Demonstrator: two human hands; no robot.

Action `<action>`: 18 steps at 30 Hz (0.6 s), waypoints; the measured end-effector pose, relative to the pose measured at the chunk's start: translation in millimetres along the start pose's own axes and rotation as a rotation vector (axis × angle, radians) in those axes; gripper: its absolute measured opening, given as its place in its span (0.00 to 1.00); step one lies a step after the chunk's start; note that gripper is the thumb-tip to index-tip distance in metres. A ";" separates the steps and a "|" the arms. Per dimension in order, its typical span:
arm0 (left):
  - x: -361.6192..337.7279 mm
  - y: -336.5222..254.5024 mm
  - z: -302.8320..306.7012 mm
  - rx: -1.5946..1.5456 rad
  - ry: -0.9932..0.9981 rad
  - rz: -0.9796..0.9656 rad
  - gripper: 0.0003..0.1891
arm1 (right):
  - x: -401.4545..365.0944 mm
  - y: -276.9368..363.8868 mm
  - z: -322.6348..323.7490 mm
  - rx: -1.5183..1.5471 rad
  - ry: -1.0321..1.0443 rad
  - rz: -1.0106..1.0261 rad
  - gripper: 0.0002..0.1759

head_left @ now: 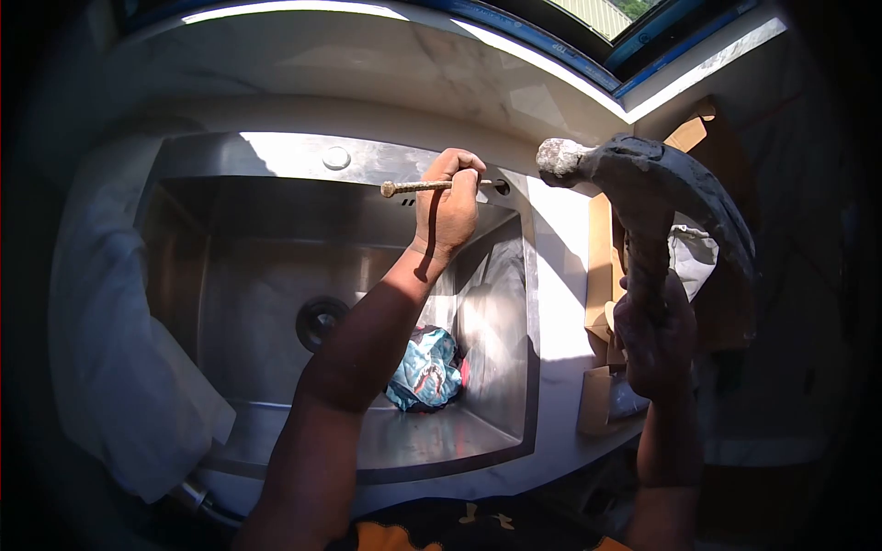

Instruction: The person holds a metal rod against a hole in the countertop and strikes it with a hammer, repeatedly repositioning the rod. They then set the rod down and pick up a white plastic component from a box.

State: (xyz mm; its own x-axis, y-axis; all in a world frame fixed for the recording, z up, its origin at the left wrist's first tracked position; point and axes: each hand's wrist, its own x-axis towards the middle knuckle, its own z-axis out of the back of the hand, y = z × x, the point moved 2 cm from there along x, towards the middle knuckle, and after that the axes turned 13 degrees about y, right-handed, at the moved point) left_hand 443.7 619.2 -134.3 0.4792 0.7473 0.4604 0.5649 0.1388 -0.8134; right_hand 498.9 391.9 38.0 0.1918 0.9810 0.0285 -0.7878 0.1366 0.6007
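My left hand (448,207) is closed round a thin metal rod (402,188) with a thicker, worn end pointing left. The rod lies across the sink's back ledge, its other end at the round hole (501,186) in the ledge's right corner. Raised over the counter to the right, a dusty claw hammer (643,174) is gripped by the handle in my right hand (657,335). Its striking face points left, toward the hole. The stainless steel sink (257,275) spreads beneath my left forearm.
A crumpled blue cloth (425,372) lies in the basin near the drain (322,321). White sheeting (129,358) covers the counter's left side. Open cardboard boxes (602,266) stand right of the sink. A round cap (336,158) sits on the back ledge, below a window frame (551,46).
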 end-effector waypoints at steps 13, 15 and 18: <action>18.9 -2.4 -3.6 0.053 0.059 0.062 0.08 | 10.8 9.5 8.8 -0.040 -0.011 -0.124 0.15; 19.3 -7.3 -6.2 0.091 0.066 0.052 0.07 | 13.1 11.6 9.8 -0.077 -0.006 -0.102 0.15; 18.3 -8.0 -4.6 0.122 0.087 0.080 0.07 | 16.8 18.5 10.8 -0.074 0.000 -0.087 0.14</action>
State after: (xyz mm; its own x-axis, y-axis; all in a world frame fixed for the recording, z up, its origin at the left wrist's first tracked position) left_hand 451.0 628.8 -117.7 0.5788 0.7007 0.4171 0.4393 0.1631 -0.8834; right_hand 493.9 409.4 58.2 0.2611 0.9651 -0.0207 -0.8092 0.2305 0.5405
